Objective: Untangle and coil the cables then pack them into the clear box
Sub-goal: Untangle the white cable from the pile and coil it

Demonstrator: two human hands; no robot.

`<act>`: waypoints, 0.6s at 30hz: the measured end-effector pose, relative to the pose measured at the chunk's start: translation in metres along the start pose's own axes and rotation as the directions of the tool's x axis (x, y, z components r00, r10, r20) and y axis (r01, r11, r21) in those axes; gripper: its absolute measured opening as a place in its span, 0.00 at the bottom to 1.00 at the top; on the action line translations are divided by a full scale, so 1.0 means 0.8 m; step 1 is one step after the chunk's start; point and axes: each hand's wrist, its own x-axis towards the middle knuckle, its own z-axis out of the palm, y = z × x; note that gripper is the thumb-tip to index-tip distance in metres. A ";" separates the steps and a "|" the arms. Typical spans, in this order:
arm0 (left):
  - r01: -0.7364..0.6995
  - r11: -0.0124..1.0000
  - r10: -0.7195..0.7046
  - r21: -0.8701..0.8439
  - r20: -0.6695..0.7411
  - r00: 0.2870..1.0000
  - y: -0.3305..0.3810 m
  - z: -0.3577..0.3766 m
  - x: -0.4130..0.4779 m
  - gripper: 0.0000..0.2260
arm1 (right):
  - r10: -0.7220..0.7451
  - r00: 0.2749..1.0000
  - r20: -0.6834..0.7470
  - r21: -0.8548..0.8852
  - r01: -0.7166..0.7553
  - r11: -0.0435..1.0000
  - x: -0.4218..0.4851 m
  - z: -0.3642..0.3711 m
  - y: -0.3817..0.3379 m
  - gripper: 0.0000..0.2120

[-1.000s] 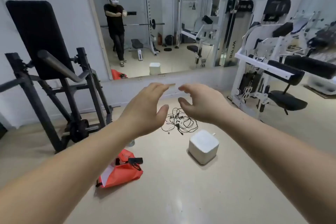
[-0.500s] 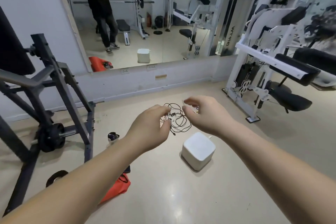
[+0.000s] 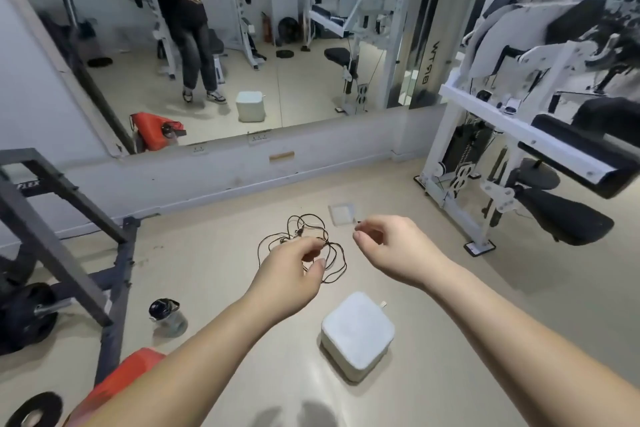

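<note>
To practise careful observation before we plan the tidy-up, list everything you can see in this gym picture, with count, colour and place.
cables: one tangle, black, floor centre
clear box: one, transparent, floor beyond the tangle
cube: one, white, floor nearer than the tangle
bottle: one, clear with black lid, floor left
bag: one, orange, floor lower left
rack: one, black, left
machine: one, white, right
mirror: one, reflective, back wall
left hand: one, over the tangle, fingers loosely curled
right hand: one, beside it, fingers loosely curled
</note>
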 end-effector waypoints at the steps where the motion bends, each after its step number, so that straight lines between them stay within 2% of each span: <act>1: 0.029 1.000 -0.029 -0.003 0.004 1.000 -0.006 0.005 0.021 0.13 | 0.004 1.000 0.015 0.024 -0.005 1.000 0.025 0.001 0.009 0.09; 9: 0.241 0.970 -0.241 0.003 0.073 0.968 -0.103 0.039 0.220 0.09 | -0.031 0.978 0.206 -0.007 0.033 0.999 0.276 0.038 0.067 0.10; 13: 0.271 0.963 -0.271 -0.001 0.044 0.962 -0.151 0.051 0.349 0.10 | -0.004 0.968 0.249 -0.019 0.009 1.000 0.406 0.052 0.091 0.10; 18: 0.298 0.954 -0.296 -0.029 0.071 0.953 -0.163 0.057 0.489 0.08 | 0.012 0.950 0.311 -0.021 -0.006 1.000 0.537 0.039 0.119 0.10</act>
